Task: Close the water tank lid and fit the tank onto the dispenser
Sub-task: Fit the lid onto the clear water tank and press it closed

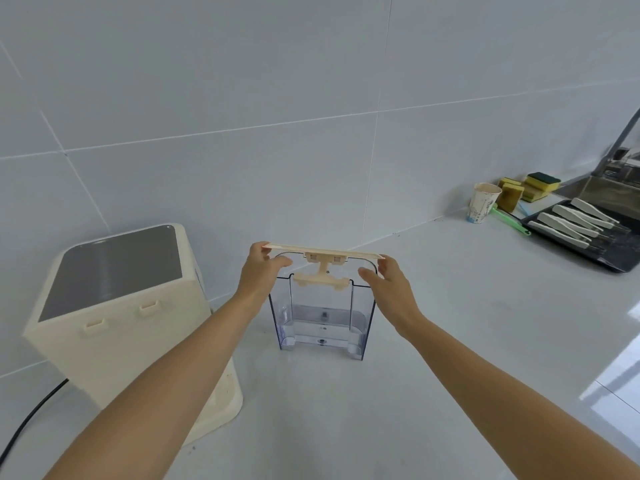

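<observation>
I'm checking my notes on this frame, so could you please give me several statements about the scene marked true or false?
1. Both hands, left hand and right hand, hold the cream lid at its ends. True.
2. The clear water tank sits mounted on the dispenser. False: it stands on the counter beside it.
3. The paper cup lies on its side. False: it stands upright.
4. Sponges lie near the wall. True.

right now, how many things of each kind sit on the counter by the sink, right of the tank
paper cup: 1
sponges: 3, as far as the stack shows
green brush: 1
black tray: 1
white-handled tools on the tray: 5
total: 11
</observation>
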Action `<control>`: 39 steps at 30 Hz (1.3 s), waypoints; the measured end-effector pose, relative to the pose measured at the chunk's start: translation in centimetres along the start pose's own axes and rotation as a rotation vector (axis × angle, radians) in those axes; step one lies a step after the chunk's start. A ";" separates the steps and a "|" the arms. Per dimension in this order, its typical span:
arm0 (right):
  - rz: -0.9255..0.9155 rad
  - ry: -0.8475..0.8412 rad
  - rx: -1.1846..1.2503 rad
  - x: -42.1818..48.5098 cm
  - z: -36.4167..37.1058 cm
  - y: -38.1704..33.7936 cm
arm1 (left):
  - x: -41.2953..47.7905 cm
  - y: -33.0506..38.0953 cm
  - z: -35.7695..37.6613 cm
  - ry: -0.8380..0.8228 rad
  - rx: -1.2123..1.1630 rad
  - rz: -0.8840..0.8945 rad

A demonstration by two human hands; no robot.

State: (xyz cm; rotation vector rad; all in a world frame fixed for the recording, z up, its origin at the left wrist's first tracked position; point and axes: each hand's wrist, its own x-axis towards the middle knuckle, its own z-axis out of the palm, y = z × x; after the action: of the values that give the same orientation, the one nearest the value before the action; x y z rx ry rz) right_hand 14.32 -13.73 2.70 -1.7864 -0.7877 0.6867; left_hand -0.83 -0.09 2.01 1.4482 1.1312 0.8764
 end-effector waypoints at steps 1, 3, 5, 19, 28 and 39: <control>0.000 -0.005 -0.022 -0.4 0.1 0.2 | -0.3 -0.4 0.2 0.005 0.006 0.000; -0.012 -0.016 -0.054 -1.0 0.2 0.6 | -0.9 -1.0 0.4 0.019 0.016 -0.004; -0.041 -0.032 -0.071 -1.5 0.3 1.1 | -1.4 -1.6 0.5 0.027 0.023 -0.005; -0.030 -0.082 -0.171 -2.2 0.4 3.1 | -2.9 -3.4 1.0 -0.001 0.058 -0.062; -0.062 -0.023 -0.053 0.4 0.5 1.6 | -5.2 -2.3 2.7 0.166 0.094 -0.059; 0.040 -0.038 0.012 4.8 0.7 0.2 | -6.3 0.6 7.0 0.030 -0.156 -0.398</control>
State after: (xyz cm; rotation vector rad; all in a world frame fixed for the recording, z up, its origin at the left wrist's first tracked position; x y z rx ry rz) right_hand 16.82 -9.66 1.85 -1.7871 -0.7740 0.7523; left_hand 4.07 -8.19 1.68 1.0372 1.2875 0.6873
